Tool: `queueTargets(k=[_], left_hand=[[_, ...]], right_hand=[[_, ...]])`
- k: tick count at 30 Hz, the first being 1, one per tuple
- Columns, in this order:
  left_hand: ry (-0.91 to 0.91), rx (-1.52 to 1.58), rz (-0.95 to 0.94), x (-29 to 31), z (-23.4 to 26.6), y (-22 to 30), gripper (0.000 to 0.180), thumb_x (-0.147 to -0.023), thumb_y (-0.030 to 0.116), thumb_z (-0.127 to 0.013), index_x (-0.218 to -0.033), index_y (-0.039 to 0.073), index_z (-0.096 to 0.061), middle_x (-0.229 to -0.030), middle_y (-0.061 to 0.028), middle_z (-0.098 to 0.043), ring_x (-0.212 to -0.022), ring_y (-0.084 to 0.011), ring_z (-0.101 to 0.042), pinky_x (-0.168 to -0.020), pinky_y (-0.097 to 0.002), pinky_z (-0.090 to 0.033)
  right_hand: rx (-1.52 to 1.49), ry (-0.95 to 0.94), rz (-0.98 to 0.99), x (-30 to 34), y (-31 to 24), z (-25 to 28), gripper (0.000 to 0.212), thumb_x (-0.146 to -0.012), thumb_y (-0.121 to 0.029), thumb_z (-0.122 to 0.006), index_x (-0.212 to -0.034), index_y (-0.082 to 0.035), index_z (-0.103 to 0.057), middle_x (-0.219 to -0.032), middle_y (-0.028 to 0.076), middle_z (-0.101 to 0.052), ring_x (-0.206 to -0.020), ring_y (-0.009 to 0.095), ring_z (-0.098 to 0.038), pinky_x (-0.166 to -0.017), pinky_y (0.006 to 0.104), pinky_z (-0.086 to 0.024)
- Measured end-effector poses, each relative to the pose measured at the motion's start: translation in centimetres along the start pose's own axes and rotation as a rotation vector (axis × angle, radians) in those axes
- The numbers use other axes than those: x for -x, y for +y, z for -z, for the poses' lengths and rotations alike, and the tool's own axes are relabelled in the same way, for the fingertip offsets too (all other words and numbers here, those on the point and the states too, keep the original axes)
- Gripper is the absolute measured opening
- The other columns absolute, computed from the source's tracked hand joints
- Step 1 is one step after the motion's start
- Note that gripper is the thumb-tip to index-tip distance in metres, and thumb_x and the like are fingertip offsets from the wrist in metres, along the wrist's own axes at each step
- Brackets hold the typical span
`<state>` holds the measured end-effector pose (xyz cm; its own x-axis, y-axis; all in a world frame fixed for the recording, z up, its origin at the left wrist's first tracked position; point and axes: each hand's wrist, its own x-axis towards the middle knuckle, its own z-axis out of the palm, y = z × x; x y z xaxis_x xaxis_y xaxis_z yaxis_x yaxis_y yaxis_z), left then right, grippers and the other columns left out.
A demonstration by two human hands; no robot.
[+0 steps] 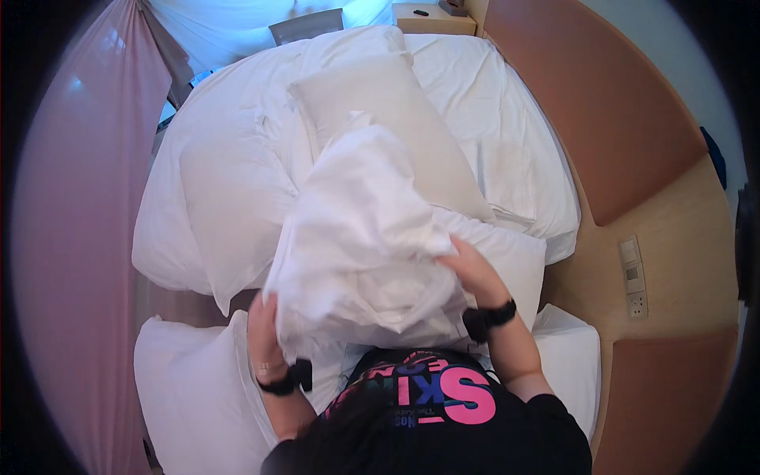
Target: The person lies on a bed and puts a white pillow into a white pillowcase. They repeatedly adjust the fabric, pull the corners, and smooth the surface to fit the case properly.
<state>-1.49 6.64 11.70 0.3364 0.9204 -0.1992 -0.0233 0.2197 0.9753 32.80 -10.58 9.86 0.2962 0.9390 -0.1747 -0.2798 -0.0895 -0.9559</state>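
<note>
Between my hands a loose, crumpled white pillowcase (356,214) is held up, with its folds bulging away from me. My left hand (264,323) is closed on its near left edge, and the fingertips are partly hidden by the fabric. On the other side my right hand (473,273) grips the right edge. Just beyond the fabric lies a plump off-white pillow (388,99), slanted across the bed. Another off-white pillow (226,202) rests to the left, with one corner pointing over the near bed edge.
A white-sheeted bed (530,190) spreads ahead, and a second white bed (186,380) is close around me. On the right stands a wooden headboard with brown padded panels (598,103) and a socket plate (633,277). A pink curtain (87,237) hangs left; a nightstand (439,24) stands beyond.
</note>
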Motion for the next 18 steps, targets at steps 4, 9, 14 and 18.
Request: queueTargets(k=[4,9,14,18], left_hand=[[-0.167,0.046,0.164,4.3,6.5,-3.2,0.036,-0.093,0.015,-0.06,-0.122,-0.005,-0.058,-0.111,-0.0085,-0.065,-0.098,-0.0158,-0.061,-0.087,-0.0294,-0.047],[-0.581,-0.218,-0.037,1.6,4.8,-0.4,0.078,-0.076,0.028,-0.079,-0.138,-0.005,-0.044,-0.133,-0.0132,-0.053,-0.118,-0.0208,-0.052,-0.1,-0.0338,-0.04],[-0.275,-0.897,-0.521,-0.3,-5.6,-2.3,0.102,-0.07,0.033,-0.083,-0.146,-0.005,-0.026,-0.139,-0.0246,-0.041,-0.13,-0.0401,-0.041,-0.107,-0.0432,-0.036],[0.043,-0.914,-0.567,-2.4,-10.0,-7.2,0.097,-0.069,0.03,-0.082,-0.143,-0.004,-0.029,-0.136,-0.0269,-0.043,-0.126,-0.0422,-0.043,-0.101,-0.0461,-0.041]], right_hand=[[0.185,-0.207,-0.186,6.1,2.0,0.9,0.048,-0.087,-0.02,-0.069,-0.129,0.001,-0.057,-0.122,0.006,-0.064,-0.111,0.015,-0.056,-0.098,0.0307,-0.043],[0.395,-0.47,-0.194,5.3,4.3,1.1,0.046,-0.089,-0.027,-0.069,-0.126,-0.001,-0.06,-0.12,0.005,-0.064,-0.108,0.015,-0.057,-0.097,0.0309,-0.043],[0.21,0.179,0.113,-2.6,3.0,2.3,0.057,-0.09,-0.033,-0.066,-0.135,-0.002,-0.05,-0.114,0.008,-0.065,-0.107,0.018,-0.059,-0.096,0.0323,-0.045],[1.368,0.419,0.414,-9.1,3.5,4.7,0.075,-0.081,-0.051,-0.068,-0.135,-0.001,-0.05,-0.115,0.022,-0.065,-0.108,0.034,-0.063,-0.095,0.0395,-0.047]])
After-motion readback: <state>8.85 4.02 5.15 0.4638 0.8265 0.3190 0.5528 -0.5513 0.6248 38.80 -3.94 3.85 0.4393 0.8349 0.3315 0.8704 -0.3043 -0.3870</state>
